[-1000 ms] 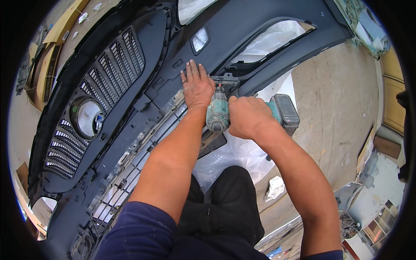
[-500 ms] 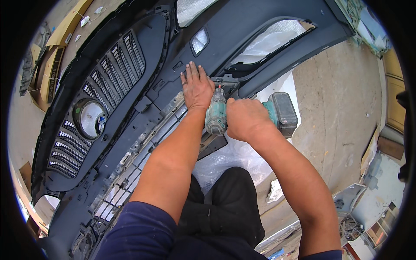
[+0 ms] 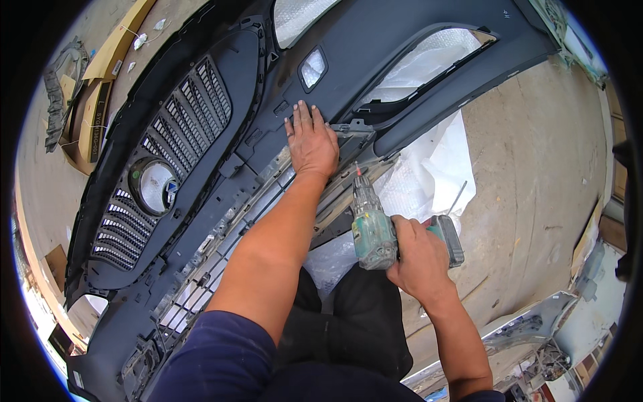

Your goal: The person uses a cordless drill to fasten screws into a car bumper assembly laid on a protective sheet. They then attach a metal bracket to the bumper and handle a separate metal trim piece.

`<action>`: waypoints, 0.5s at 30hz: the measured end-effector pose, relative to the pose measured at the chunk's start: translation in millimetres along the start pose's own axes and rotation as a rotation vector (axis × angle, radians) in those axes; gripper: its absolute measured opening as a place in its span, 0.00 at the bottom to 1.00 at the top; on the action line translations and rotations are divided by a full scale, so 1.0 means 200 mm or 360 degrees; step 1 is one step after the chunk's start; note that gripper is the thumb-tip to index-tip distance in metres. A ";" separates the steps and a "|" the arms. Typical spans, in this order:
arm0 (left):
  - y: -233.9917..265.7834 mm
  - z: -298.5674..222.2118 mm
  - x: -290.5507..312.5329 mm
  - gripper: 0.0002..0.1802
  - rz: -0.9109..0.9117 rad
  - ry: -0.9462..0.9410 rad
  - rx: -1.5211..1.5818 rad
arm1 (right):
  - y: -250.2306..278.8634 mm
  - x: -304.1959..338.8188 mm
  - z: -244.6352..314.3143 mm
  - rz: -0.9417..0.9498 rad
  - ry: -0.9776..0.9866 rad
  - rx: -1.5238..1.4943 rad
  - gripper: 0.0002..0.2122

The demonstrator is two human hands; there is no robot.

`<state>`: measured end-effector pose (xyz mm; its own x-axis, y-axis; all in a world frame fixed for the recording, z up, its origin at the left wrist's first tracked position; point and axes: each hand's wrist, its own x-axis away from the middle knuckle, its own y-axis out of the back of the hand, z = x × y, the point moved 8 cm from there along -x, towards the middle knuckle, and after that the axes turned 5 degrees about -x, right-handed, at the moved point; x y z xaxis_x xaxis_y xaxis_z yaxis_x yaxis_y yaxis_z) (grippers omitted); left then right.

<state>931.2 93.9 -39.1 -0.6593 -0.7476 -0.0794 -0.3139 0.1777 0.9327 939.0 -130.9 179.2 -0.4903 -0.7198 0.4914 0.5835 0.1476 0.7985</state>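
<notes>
left hand (image 3: 311, 141) flat and open, pressing the dark bumper (image 3: 415, 40) beside a grey bracket (image 3: 348, 130). right hand (image 3: 418, 258) closed round green cordless drill (image 3: 372, 224), nearer, bit aimed far-left toward bracket, just apart, long axis running near-to-far.

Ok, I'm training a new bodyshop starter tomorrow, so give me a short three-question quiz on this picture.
1. True or false: the right hand holds the green cordless drill.
2. Where does the left hand rest? A) on the round grille opening, B) flat on the dark bumper beside the bracket, C) on the plastic sheet.
3. Fill in: the drill's bit is ____ the bumper, touching or clear of?

Key: 1 true. 2 B. 3 clear of.
</notes>
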 end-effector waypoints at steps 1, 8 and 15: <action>0.01 0.00 -0.01 0.32 0.0000 0.0001 0.0002 | -0.02 0.09 -0.07 -0.0152 -0.0021 -0.0165 0.27; 0.06 0.07 -0.05 0.35 0.0237 -0.0088 0.0299 | -0.50 0.54 -0.78 -0.0592 -0.0597 -0.0394 0.30; 0.65 0.13 0.52 0.36 0.0574 -0.0299 0.0292 | -0.90 0.57 -0.99 -0.0192 -0.0767 -0.0347 0.31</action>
<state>804.5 56.9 63.6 -0.8565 -0.4904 0.1612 -0.1459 0.5294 0.8357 906.8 -373.4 22.1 -0.7735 -0.3228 0.5454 0.6004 -0.0977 0.7937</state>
